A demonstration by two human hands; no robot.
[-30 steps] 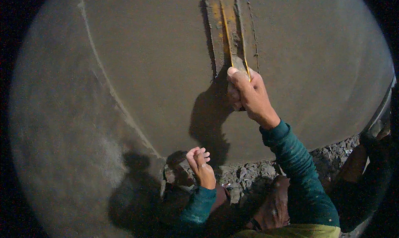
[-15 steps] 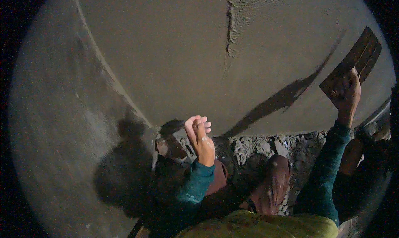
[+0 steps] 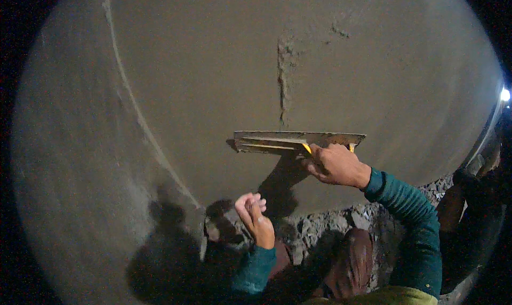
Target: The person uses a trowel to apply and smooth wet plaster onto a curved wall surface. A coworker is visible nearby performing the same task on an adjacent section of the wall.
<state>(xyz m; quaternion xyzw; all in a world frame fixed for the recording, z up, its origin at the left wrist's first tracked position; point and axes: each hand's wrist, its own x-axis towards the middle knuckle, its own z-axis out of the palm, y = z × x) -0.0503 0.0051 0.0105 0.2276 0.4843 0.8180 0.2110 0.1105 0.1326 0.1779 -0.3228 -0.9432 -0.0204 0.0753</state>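
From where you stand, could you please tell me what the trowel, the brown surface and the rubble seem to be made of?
Trowel: probably metal, being thin and straight-edged; dull and smeared, with yellow, perhaps painted, parts. Brown surface: likely cement plaster, matt and mostly smooth, with a crumbly ridge. Rubble: perhaps broken stone or mortar, judging by its rough, grey lumps.

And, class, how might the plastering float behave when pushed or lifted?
The plastering float is probably stiff: its long edge runs straight. It's likely light for its size, since the right hand alone holds it. Flat, it seems unlikely to roll.
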